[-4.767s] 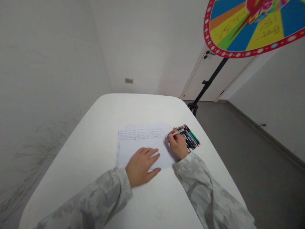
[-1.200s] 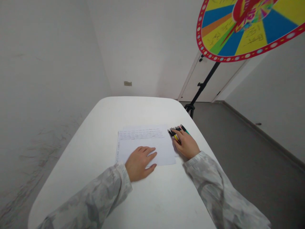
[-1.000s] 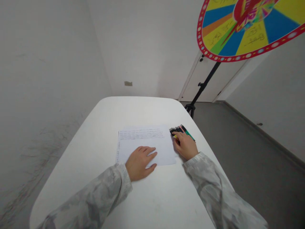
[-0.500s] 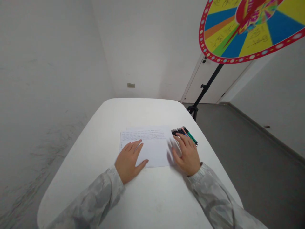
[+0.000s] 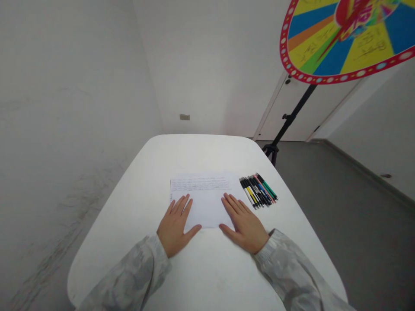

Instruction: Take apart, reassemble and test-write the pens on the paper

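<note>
A white sheet of paper [image 5: 207,207] lies on the white table [image 5: 207,268], with several rows of handwriting across its upper part. My left hand [image 5: 175,226] rests flat on its lower left corner, fingers stretched out and thumb apart. On the lower right corner lies my right hand [image 5: 244,223], also flat, its fingers close together and its thumb out. Neither hand holds anything. To the right of the paper, a row of several pens [image 5: 258,191] lies side by side, with black, white, yellow, pink and green barrels.
A colourful prize wheel [image 5: 343,47] on a black stand [image 5: 293,114] rises beyond the table's right side. White walls [image 5: 207,65] stand behind and to the left. Grey floor [image 5: 340,207] stretches along the right, and a door [image 5: 301,116] is at the back.
My right hand has moved left, from beside the pens onto the paper, and the whole row of pens now shows. My left hand stays on the paper. The view has shifted slightly.
</note>
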Demonstrator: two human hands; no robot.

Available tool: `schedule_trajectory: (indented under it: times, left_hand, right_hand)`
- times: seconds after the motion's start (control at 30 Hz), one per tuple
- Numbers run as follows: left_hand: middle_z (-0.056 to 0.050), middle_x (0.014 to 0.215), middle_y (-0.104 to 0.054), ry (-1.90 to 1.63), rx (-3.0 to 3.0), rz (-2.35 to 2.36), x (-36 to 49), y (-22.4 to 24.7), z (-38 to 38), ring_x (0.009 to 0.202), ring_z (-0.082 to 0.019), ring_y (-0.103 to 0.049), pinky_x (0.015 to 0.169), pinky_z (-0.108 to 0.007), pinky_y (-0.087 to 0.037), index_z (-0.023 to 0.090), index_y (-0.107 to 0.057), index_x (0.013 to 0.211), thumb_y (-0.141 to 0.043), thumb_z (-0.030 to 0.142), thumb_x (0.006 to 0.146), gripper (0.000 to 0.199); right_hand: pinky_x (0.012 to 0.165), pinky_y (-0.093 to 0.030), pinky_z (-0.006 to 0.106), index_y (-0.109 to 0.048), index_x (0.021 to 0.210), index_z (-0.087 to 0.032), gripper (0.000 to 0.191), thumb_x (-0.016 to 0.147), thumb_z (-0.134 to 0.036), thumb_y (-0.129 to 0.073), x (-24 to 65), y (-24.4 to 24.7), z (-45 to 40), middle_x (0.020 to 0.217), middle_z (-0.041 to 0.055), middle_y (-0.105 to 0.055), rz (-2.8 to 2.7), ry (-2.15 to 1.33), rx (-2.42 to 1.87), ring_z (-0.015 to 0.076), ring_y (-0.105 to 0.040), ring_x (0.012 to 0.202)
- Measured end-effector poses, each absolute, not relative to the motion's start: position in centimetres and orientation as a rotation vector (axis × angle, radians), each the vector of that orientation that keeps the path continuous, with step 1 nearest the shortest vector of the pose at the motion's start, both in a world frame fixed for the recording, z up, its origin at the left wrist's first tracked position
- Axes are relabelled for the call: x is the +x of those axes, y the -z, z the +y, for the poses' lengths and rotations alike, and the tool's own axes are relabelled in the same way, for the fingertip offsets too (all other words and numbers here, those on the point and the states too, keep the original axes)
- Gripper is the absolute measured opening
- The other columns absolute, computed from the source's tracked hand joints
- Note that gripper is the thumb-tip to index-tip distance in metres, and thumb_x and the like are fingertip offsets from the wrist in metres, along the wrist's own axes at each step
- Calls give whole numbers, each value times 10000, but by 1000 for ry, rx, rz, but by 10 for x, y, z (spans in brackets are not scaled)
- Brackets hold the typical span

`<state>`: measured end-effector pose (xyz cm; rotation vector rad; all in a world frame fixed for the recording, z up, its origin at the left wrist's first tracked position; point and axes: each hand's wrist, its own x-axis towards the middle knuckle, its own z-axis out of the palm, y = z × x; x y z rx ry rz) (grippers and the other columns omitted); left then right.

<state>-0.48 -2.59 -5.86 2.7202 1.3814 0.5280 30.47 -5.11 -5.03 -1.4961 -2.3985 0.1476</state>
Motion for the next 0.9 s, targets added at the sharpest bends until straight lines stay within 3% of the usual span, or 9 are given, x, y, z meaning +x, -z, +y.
schedule_trajectory:
  times: [0.9]
  left_hand:
    - [-192,1724,-359,-532,2730,1373,-5,57,-26,1601,-360,-348,1298,-617,-321,171,-245,1687,-503,650,1052,836]
  right_hand:
    - [1301,-338,580,-174,1745,-207,888,1023,-512,-593,304,50,-51,1771,151,-275,-2395,-153,-1492,337,-317,1627]
